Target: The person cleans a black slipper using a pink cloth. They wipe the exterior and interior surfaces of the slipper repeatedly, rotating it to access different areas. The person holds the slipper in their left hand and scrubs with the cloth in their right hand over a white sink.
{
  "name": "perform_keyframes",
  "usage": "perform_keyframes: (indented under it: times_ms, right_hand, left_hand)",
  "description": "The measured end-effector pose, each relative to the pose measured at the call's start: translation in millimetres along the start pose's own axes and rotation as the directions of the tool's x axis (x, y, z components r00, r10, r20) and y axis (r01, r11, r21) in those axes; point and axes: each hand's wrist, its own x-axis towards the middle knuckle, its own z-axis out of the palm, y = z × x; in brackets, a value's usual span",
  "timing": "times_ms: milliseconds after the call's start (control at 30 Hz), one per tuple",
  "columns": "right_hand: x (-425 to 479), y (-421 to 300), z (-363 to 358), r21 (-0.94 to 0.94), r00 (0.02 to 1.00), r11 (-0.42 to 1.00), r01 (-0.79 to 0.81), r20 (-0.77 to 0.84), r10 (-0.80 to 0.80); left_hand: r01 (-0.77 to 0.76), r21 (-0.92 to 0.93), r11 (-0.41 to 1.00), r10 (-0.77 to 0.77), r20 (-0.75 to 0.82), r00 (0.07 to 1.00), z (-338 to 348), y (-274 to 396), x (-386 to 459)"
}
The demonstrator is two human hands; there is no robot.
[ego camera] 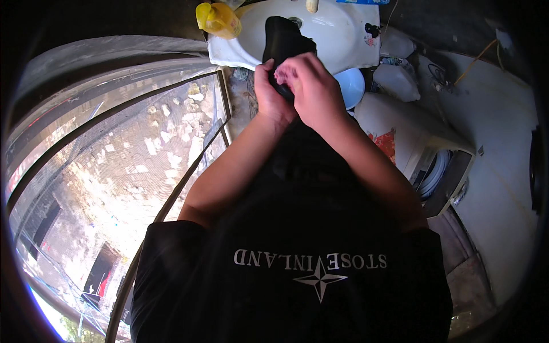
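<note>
Over the front of a white ceramic washbasin [343, 30] is a black item [284, 38] that looks like a shoe. My left hand [272, 92] grips its near end, with the thumb lying along its left side. My right hand [317, 88] is bent over the same item, fingers curled in toward it. At those fingertips shows a small pinkish wad [283, 75], blurred, whose material I cannot tell. The right hand covers part of the black item's right side and near end.
A yellow spray bottle [218, 20] stands on the basin's left corner. Below the basin's right side are a light blue bowl [351, 88] and translucent plastic jugs [395, 81]. A pale appliance casing [403, 124] stands at the right, a mesh screen [141, 150] at the left.
</note>
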Motion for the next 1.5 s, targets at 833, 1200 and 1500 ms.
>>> perform_keyframes:
  times_ms: [833, 1200, 1500]
  right_hand:
    - [-30.0, 18.6, -47.6, -0.173, 0.966, 0.977, 0.127, 0.246, -0.082]
    - [-34.5, 15.6, -47.1, -0.228, 0.976, 0.971, 0.076, 0.215, -0.026]
    - [-42.3, 12.1, -41.3, -0.051, 0.983, 0.995, 0.081, 0.167, -0.072]
  left_hand:
    - [0.108, 0.005, 0.994, -0.108, -0.031, 0.994, 13.7, -8.1, -16.7]
    - [0.114, 0.061, 0.992, -0.111, -0.048, 0.993, -2.0, -18.6, -8.7]
    - [0.060, 0.062, 0.996, -0.057, -0.045, 0.997, 14.0, -8.1, -33.2]
